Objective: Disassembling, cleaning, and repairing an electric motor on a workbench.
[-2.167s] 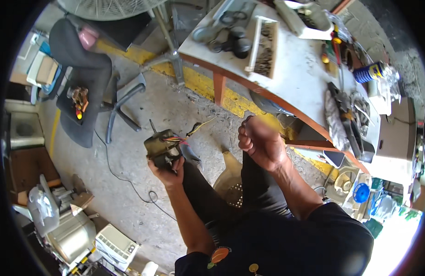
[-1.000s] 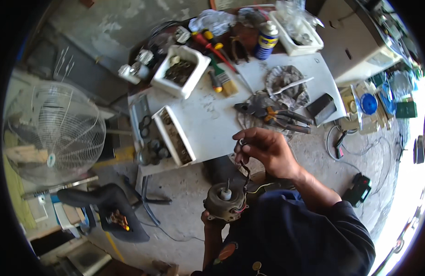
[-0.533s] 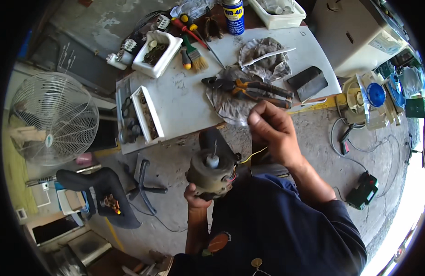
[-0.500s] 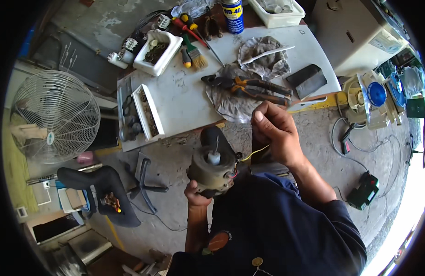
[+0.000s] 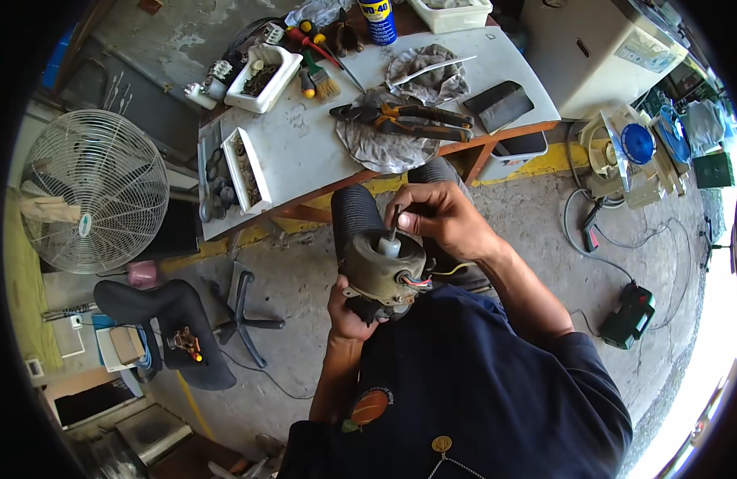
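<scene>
A round, dull grey electric motor (image 5: 367, 270) is held upright in front of my body. My left hand (image 5: 350, 316) grips it from below and from the left side, its fingers partly hidden under the housing. From the top rises a pale collar (image 5: 389, 248) with a thin metal shaft (image 5: 395, 227). My right hand (image 5: 452, 221) is closed in a pinch at the upper end of that shaft. Coloured wires (image 5: 415, 281) come out of the motor's right side, and a yellow wire (image 5: 456, 270) runs off below my right wrist.
Ahead stands a white-topped table (image 5: 297, 156) with pliers (image 5: 404, 120) on a grey rag (image 5: 384, 152), a paintbrush (image 5: 324, 84), a spray can (image 5: 378, 22) and a white tub (image 5: 262, 78). A large fan (image 5: 93, 191) and a black chair (image 5: 201, 331) are at left. Cables (image 5: 580, 219) lie on the floor at right.
My right hand has moved left and down from beside the motor to its shaft. The motor is tilted and turned slightly, showing more wires. The view has shifted, with the table higher up.
</scene>
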Demonstrator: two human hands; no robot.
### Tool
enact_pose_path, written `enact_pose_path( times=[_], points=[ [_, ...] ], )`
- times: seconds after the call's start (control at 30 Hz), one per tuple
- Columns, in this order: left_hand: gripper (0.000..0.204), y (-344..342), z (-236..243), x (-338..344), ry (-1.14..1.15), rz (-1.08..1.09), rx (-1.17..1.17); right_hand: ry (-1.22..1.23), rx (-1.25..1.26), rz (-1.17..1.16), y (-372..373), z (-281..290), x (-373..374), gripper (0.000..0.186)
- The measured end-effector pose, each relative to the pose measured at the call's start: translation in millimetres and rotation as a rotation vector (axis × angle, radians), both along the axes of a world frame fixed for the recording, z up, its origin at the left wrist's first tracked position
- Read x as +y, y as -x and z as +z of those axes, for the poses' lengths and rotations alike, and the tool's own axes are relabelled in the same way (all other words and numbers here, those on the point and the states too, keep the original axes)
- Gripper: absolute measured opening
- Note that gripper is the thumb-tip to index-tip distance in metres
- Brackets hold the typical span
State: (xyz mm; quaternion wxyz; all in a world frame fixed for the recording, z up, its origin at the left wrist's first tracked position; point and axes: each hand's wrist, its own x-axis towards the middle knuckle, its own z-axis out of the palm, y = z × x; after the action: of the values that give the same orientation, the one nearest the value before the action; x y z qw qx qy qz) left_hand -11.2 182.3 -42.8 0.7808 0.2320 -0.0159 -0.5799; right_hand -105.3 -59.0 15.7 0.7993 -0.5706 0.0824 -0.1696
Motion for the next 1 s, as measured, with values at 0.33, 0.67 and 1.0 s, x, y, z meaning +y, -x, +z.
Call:
enact_pose_path(
  times=[0.33, 0.67, 1.0],
  points=[
    [0.048, -17, -9, -31, -0.166, 0.110, -0.145, 0.339, 0.283, -0.120, -27, 15, -23, 0.008],
    [0.028, -25, 3, -54, -0.333, 0.235, -0.143, 1.042, 0.497, -0.345, -62, 18, -27, 0.019],
    [0.020, -21, 2, -66, -0.433, 0.261, -0.144, 1.427, 0.269, -0.483, -50, -11, -34, 0.032]
  ],
)
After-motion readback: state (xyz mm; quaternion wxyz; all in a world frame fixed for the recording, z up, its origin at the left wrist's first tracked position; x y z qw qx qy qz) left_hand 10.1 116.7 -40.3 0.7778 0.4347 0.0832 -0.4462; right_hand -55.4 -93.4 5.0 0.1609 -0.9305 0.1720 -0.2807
